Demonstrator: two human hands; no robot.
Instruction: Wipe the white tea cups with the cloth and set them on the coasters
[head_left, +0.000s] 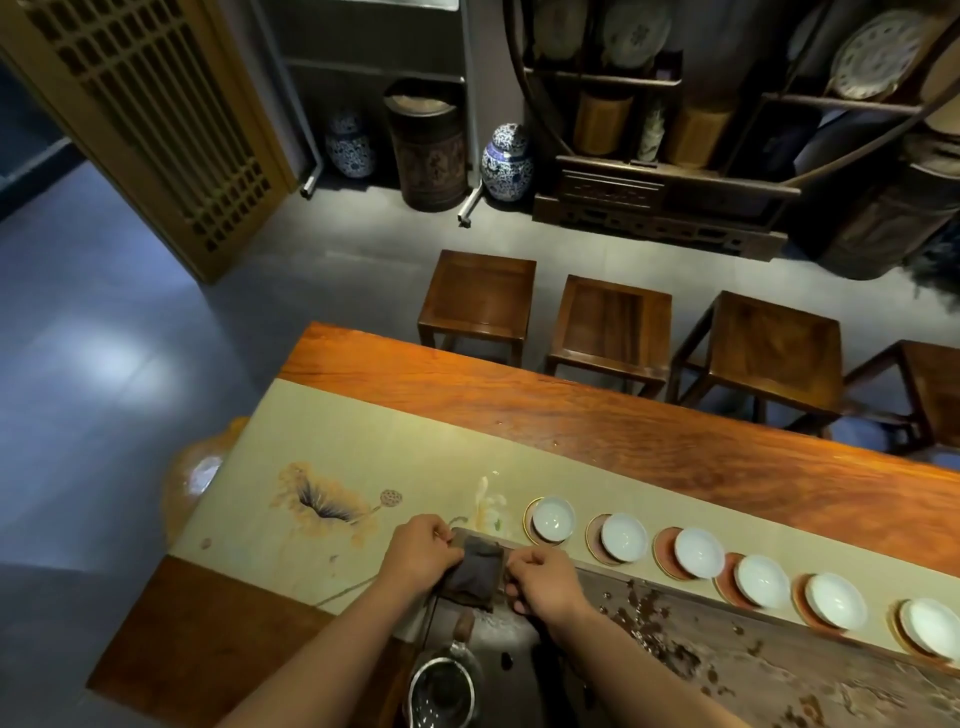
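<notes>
Curled fingers (511, 574) apparently pinch half-hidden cloth (475, 574).

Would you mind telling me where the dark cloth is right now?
In the head view it lies low and centre: the dark cloth sits on the tea tray's left end, held between the left hand and right hand.

**No readable text in view**

Nothing here can be read as a word, a number, a brand or a sign. The dark cylindrical canister (427, 148), standing on the floor well beyond the far edge of the wooden table (623, 415), bears faint markings on its side, but they are too blurred to make out as characters. The table runner (332, 452) lying on that table carries a painted lotus flower only, with no lettering.
</notes>
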